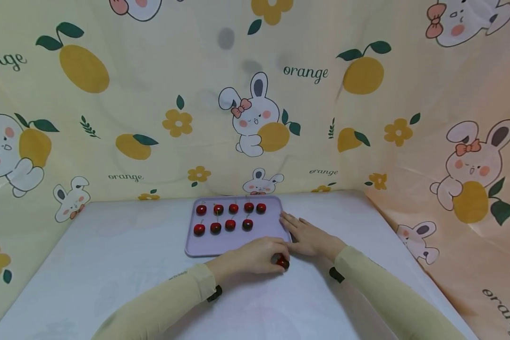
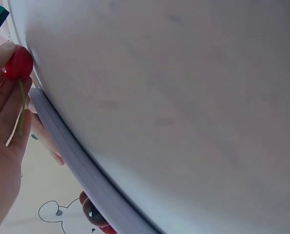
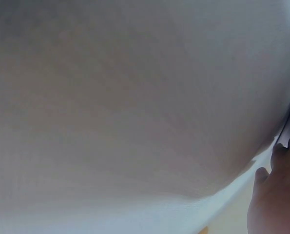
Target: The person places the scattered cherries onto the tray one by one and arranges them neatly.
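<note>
My left hand (image 1: 257,255) pinches a dark red cherry (image 1: 283,262) just off the front right corner of a lilac tray (image 1: 221,246). Seen from the left wrist, the thumb and fingers hold this glossy cherry (image 2: 20,63), and its green stem hangs along the fingers. My right hand (image 1: 313,239) lies against the tray's right edge with its fingers stretched out. The right wrist view catches only part of that hand (image 3: 280,195), dark at the right border. Two rows of stemmed cherries (image 1: 233,208) sit on the back part of the tray.
The tray lies toward the back of a white table (image 1: 127,264). Behind and to the right hangs a cream cloth (image 1: 153,85) printed with rabbits and oranges. Each forearm wears a small black wrist device, such as the one (image 1: 214,293) on the left.
</note>
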The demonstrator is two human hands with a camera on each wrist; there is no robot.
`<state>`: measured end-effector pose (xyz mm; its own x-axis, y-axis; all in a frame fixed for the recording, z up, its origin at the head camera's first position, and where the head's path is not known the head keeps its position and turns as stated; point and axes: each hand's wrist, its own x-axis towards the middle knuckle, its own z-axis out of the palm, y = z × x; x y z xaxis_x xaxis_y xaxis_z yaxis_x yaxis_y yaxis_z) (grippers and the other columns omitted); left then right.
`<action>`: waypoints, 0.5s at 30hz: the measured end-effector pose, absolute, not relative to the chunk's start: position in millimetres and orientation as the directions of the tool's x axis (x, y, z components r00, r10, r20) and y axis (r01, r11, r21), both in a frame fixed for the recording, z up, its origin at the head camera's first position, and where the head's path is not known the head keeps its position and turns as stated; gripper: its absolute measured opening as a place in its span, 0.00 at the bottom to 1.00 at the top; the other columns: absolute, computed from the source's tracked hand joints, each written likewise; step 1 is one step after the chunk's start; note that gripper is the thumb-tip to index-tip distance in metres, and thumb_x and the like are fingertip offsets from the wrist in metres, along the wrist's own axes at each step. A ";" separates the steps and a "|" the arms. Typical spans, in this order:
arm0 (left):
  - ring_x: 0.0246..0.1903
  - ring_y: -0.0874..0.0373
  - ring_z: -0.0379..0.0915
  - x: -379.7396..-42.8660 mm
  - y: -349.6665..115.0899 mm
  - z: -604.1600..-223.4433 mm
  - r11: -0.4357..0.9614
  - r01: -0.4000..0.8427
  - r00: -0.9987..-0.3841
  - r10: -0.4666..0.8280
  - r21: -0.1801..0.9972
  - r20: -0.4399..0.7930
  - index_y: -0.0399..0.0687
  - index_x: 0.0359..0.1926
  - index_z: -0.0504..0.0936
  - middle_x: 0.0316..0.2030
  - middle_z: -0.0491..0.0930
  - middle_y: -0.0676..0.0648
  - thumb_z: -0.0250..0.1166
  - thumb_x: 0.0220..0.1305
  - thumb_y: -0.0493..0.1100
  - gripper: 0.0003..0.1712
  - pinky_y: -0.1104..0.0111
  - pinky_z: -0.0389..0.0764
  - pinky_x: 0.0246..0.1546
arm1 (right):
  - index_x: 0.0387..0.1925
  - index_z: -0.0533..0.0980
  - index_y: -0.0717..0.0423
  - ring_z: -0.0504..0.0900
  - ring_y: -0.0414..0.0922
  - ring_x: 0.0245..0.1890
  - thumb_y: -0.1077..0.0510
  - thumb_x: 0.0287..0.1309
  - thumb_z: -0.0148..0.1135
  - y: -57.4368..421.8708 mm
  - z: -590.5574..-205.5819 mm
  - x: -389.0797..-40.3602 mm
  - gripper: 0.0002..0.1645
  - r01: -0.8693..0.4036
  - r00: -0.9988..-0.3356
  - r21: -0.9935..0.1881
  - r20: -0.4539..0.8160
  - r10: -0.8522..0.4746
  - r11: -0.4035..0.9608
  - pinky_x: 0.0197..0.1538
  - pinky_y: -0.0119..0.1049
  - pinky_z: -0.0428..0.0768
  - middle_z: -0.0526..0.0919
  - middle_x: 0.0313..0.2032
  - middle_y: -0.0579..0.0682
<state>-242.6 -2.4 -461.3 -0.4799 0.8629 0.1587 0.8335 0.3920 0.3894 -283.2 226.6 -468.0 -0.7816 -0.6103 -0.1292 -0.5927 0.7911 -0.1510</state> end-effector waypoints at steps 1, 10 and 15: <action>0.46 0.69 0.77 -242.5 -2.6 -461.0 0.386 0.834 -0.476 0.864 0.394 0.162 0.52 0.49 0.87 0.47 0.83 0.56 0.76 0.64 0.46 0.13 0.81 0.74 0.55 | 0.82 0.48 0.61 0.46 0.55 0.82 0.34 0.76 0.48 226.6 -468.4 -283.5 0.50 -0.591 -0.783 -0.153 -0.131 -0.609 0.792 0.79 0.58 0.52 0.43 0.83 0.57; 0.49 0.67 0.77 -241.7 -7.0 -456.7 0.340 0.869 -0.443 0.859 0.360 0.258 0.53 0.47 0.88 0.46 0.85 0.58 0.76 0.62 0.45 0.12 0.72 0.72 0.61 | 0.82 0.47 0.59 0.45 0.54 0.82 0.30 0.75 0.46 226.7 -469.6 -283.8 0.52 -0.572 -0.792 -0.154 -0.152 -0.591 0.806 0.80 0.56 0.51 0.42 0.83 0.55; 0.57 0.65 0.73 -242.2 -13.6 -451.5 0.400 0.848 -0.502 0.818 0.348 0.282 0.58 0.49 0.89 0.49 0.85 0.62 0.76 0.62 0.47 0.13 0.60 0.68 0.64 | 0.82 0.47 0.59 0.45 0.54 0.82 0.30 0.74 0.48 227.5 -469.2 -284.6 0.53 -0.576 -0.789 -0.159 -0.151 -0.596 0.802 0.80 0.57 0.50 0.41 0.83 0.56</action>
